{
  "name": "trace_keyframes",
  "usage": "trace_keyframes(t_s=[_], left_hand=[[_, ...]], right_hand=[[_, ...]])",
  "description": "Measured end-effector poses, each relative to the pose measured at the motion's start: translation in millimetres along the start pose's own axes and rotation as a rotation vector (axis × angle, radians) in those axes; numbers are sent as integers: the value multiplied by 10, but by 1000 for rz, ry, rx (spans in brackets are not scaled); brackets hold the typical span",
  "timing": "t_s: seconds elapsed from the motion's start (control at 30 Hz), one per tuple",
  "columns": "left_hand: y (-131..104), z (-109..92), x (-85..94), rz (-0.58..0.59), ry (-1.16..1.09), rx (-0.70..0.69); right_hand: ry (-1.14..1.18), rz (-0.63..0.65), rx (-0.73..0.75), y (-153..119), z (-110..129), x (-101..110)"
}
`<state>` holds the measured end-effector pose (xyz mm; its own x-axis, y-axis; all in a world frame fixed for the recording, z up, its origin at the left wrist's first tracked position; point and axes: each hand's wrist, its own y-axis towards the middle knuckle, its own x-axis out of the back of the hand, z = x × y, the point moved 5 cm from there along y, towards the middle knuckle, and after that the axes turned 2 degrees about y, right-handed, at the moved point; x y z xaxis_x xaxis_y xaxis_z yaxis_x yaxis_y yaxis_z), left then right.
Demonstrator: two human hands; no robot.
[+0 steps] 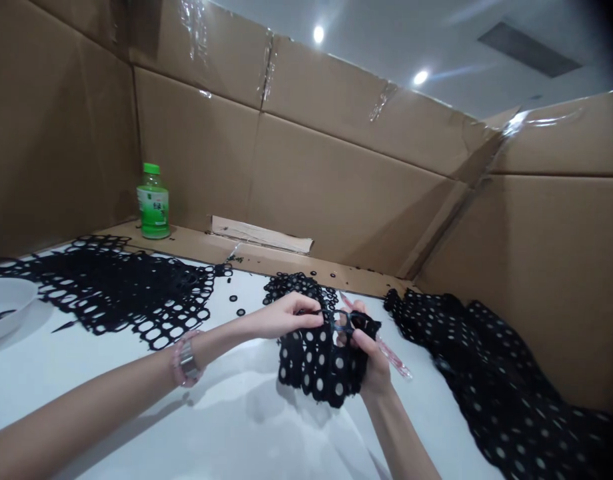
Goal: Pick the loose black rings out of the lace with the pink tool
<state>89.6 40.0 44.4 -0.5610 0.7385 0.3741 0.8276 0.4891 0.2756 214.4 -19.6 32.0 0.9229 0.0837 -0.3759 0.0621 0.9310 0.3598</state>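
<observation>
A piece of black fabric with rows of pale round dots [311,363] hangs between my hands above the white table. My left hand [289,315] is closed in a pinch on its upper edge. My right hand [371,350] has its fingers wrapped round the fabric's right side. Black loops of an openwork strip stretch between the two hands. A pink pen-like tool [396,360] sticks out behind my right hand; part of it is hidden. More black openwork [296,283] lies just behind my left hand.
Black netting with round holes [136,287] spreads over the white table [206,427] at the left, beside a white bowl [16,293]. A green bottle [154,207] stands at the back. Dotted black fabric [506,380] is heaped on the right. Cardboard walls [336,173] surround the table.
</observation>
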Motion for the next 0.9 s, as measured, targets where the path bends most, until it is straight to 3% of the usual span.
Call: trace_keyframes(t_s=[0.13, 0.33, 0.53, 0.63, 0.8, 0.9], left_hand=[[-43, -140, 108, -105, 72, -33], [-57, -201, 104, -177, 281, -74], [-174, -301, 85, -522, 698, -155], [-178, -270, -45, -402, 814, -159], [-148, -157, -201, -101, 589, -130], [-156, -162, -255, -110, 467, -160]], right_hand=[[-359, 71, -6, 42, 63, -27], [-538, 76, 16, 64, 116, -82], [-512, 45, -35, 58, 66, -81], [-551, 33, 44, 56, 93, -84], [-515, 64, 19, 9, 65, -40], [-403, 1, -64, -28, -19, 30]])
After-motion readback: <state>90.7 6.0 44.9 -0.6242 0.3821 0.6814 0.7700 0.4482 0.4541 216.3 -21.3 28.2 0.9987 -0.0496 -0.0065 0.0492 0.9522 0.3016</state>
